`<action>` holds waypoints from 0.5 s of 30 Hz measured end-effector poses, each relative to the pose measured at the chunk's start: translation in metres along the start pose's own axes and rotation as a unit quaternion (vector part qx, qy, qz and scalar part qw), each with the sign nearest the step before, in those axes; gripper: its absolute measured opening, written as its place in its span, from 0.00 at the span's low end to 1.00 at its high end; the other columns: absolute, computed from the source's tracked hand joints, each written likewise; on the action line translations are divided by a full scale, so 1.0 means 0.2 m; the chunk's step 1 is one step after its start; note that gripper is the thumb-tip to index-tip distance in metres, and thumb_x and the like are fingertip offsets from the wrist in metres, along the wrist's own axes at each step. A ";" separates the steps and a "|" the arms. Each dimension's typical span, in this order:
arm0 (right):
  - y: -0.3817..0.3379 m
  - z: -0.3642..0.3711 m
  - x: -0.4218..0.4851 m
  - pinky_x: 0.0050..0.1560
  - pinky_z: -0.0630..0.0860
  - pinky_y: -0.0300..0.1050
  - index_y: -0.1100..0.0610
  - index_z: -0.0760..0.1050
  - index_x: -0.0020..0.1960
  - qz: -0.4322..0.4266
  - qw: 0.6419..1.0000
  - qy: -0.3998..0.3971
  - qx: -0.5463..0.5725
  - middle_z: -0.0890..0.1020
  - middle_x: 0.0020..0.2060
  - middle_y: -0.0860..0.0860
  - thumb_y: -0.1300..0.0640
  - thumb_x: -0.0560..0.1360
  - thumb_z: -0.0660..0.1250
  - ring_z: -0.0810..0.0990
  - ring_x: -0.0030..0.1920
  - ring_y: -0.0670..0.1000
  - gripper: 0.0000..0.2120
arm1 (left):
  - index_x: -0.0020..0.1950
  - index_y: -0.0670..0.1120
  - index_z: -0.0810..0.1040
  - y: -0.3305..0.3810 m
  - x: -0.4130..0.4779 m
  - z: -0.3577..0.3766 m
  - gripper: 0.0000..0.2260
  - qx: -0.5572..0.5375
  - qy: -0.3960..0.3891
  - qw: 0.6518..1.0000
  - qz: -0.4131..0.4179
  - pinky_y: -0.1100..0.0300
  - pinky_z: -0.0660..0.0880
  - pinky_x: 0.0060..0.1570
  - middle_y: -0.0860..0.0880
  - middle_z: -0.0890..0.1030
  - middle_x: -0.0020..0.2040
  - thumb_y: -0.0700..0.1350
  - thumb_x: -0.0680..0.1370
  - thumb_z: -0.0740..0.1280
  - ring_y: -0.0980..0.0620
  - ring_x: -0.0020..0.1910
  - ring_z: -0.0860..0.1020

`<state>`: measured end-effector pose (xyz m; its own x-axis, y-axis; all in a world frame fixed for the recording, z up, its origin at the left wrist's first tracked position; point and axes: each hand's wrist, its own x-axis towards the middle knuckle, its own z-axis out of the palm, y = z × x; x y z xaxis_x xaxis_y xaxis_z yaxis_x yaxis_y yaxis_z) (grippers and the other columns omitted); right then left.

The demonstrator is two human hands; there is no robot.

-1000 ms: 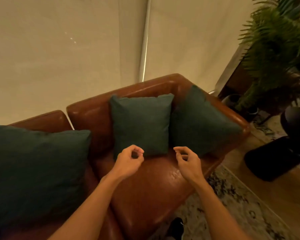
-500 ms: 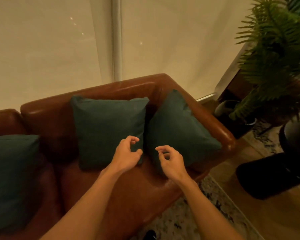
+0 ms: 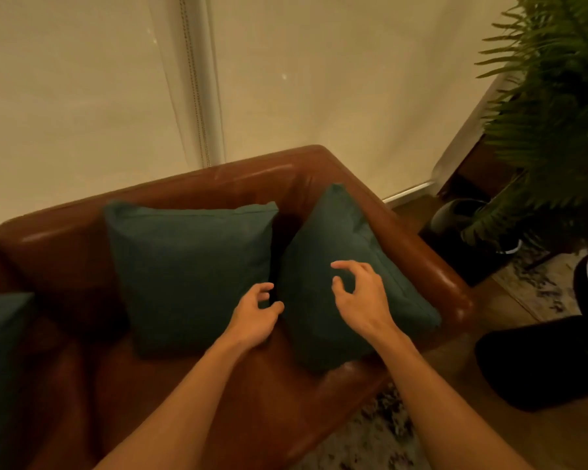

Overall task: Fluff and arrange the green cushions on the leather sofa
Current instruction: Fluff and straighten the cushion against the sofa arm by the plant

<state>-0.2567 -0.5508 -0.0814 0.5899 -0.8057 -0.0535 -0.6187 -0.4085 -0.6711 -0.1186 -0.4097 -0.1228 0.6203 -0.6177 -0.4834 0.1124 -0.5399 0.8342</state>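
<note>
Two dark green cushions stand on the brown leather sofa (image 3: pixel 258 171). The middle cushion (image 3: pixel 190 269) leans upright on the backrest. The right cushion (image 3: pixel 319 327) leans against the sofa's right armrest (image 3: pixel 431 266). My left hand (image 3: pixel 255 313) hovers at the gap between both cushions, fingers curled and apart, holding nothing. My right hand (image 3: pixel 360 296) is over the face of the right cushion, fingers spread and bent, close to the fabric but not gripping it. A third green cushion (image 3: pixel 0 361) is cut off at the left edge.
A pale roller blind with a bead chain (image 3: pixel 194 79) hangs behind the sofa. A large fern (image 3: pixel 554 106) in a dark pot (image 3: pixel 462 225) stands to the right. A black object (image 3: pixel 550 364) sits on the wooden floor, and a patterned rug (image 3: pixel 377 439) lies in front of the sofa.
The view has swung right, so the cushions sit further left in frame. Both hands have moved forward and right, and the right hand has opened over the right cushion.
</note>
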 end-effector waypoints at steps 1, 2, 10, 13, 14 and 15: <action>0.00 -0.01 0.05 0.65 0.71 0.50 0.43 0.75 0.62 0.002 1.000 0.009 -0.006 0.75 0.63 0.46 0.52 0.78 0.65 0.71 0.64 0.49 0.13 | 0.73 0.52 0.69 0.00 0.05 0.03 0.21 -0.021 -0.004 1.000 -0.014 0.65 0.72 0.42 0.50 0.72 0.69 0.46 0.80 0.66 0.58 0.51 0.76; 0.00 -0.03 0.10 0.66 0.70 0.53 0.44 0.75 0.63 0.003 1.000 0.020 -0.015 0.74 0.64 0.47 0.51 0.78 0.65 0.70 0.65 0.50 0.14 | 0.73 0.52 0.69 -0.01 0.09 0.05 0.20 -0.044 -0.007 0.999 -0.029 0.63 0.72 0.44 0.49 0.72 0.69 0.47 0.80 0.66 0.55 0.54 0.76; 0.04 -0.01 0.53 0.74 0.58 0.58 0.45 0.64 0.74 0.037 0.989 0.044 -0.135 0.67 0.72 0.54 0.38 0.75 0.63 0.63 0.74 0.58 0.30 | 0.78 0.54 0.62 -0.01 0.49 0.17 0.27 -0.188 -0.041 0.969 -0.158 0.42 0.69 0.65 0.47 0.67 0.76 0.56 0.80 0.65 0.40 0.71 0.69; 0.06 0.07 0.64 0.76 0.54 0.62 0.43 0.56 0.77 0.057 0.980 0.017 -0.189 0.59 0.77 0.56 0.36 0.74 0.62 0.55 0.77 0.61 0.34 | 0.78 0.54 0.60 -0.01 0.59 0.20 0.30 -0.214 -0.050 0.955 -0.199 0.39 0.68 0.64 0.48 0.65 0.77 0.58 0.79 0.65 0.39 0.72 0.67; 0.07 0.10 0.67 0.76 0.53 0.63 0.43 0.54 0.78 0.061 0.978 0.009 -0.200 0.57 0.78 0.57 0.36 0.74 0.62 0.53 0.78 0.62 0.36 | 0.79 0.54 0.59 -0.01 0.62 0.22 0.30 -0.218 -0.053 0.952 -0.209 0.38 0.69 0.63 0.48 0.64 0.77 0.59 0.79 0.65 0.39 0.73 0.66; 0.09 0.12 0.69 0.76 0.52 0.64 0.43 0.52 0.78 0.066 0.976 0.003 -0.207 0.56 0.78 0.58 0.37 0.74 0.63 0.52 0.78 0.63 0.37 | 0.79 0.54 0.59 -0.01 0.66 0.25 0.31 -0.221 -0.056 0.949 -0.218 0.38 0.69 0.62 0.48 0.64 0.77 0.59 0.79 0.65 0.39 0.73 0.66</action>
<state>-0.1731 -0.6589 -0.1184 0.4880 -0.8652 -0.1149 -0.8468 -0.4375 -0.3026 -0.0763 -0.5177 -0.2015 0.3561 -0.4609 -0.8128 0.6697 -0.4808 0.5661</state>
